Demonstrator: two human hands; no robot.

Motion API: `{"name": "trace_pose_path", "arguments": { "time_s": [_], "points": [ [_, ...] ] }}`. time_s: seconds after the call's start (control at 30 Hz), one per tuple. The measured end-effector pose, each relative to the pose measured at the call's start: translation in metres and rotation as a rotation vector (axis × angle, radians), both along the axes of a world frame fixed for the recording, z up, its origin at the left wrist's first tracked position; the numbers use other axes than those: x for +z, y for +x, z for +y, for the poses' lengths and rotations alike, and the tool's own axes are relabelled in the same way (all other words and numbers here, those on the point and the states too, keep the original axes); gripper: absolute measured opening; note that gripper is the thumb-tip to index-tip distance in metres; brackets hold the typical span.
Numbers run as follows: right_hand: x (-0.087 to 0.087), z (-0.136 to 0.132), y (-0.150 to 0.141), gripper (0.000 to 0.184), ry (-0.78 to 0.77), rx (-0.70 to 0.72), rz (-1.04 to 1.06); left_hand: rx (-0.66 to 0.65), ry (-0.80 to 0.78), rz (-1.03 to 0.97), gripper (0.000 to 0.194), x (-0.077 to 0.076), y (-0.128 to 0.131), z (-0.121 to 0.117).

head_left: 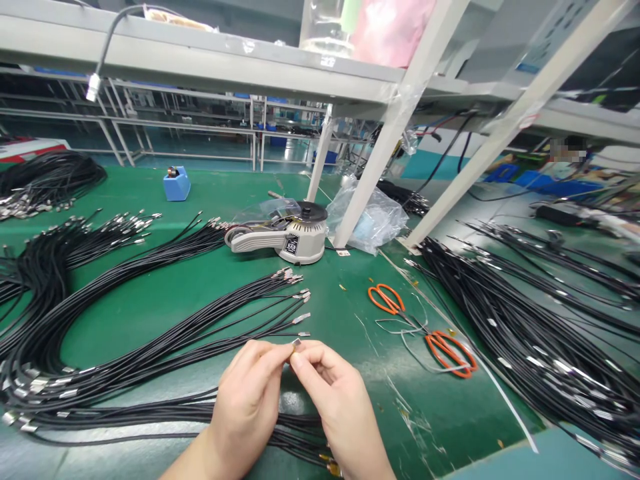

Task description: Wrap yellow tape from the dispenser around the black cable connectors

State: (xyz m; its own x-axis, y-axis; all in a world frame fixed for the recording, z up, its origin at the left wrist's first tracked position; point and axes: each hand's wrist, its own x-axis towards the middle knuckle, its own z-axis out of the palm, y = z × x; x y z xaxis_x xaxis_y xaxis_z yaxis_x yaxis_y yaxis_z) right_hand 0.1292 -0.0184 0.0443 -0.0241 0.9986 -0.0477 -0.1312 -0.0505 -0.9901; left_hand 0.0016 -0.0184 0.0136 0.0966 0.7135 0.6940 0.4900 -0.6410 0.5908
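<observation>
Two-handed pinch above a smooth, green-topped bench (345, 313). The left grip (250, 393) and the right grip (340, 393), both bare hands, are each narrowed to a fine pinch, thumb against forefinger, and meet at their tips on a small, silver, metal-looking connector end (297, 343). Key relation: the connector end lies at the far point where the two grips converge, neither hand clearly nearer; its short visible part projects away from the wearer, tilted slightly rightward (the remainder is covered by fingers, so its full long axis, and any cable behind it, cannot be told). Below the grips, slim black cables (300, 433) run crosswise on the bench. Left of and beyond the left grip, a bundle of black, silver-ended cables (215, 310) points its tips rightward. Directly beyond both stands a rounded, pale grey plastic tape dispenser (305, 245). Right of the right grip lie orange-handled metal scissors (447, 352); farther right, a thick sheaf of black cables (500, 320).
</observation>
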Motion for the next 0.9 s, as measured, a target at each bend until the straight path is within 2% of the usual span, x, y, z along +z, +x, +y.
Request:
{"name": "trace_pose_path", "arguments": {
  "time_s": [0.2, 0.4, 0.6, 0.9],
  "points": [
    [-0.003, 0.000, 0.000, 0.017, -0.019, 0.006, -0.023, 0.039, -0.070, -0.033, 0.026, 0.003, 0.002, -0.001],
    [-0.007, -0.004, -0.001, 0.019, -0.022, -0.036, -0.039, 0.077, -0.258, -0.042, 0.010, 0.005, -0.001, 0.002],
    [-0.010, -0.008, 0.003, 0.020, -0.014, -0.050, -0.047, -0.022, -0.383, -0.034, 0.012, 0.012, -0.004, 0.002],
    [-0.016, -0.009, 0.000, 0.021, -0.084, -0.089, -0.016, 0.045, -0.522, -0.074, 0.021, 0.016, 0.000, -0.001]
  ]
}}
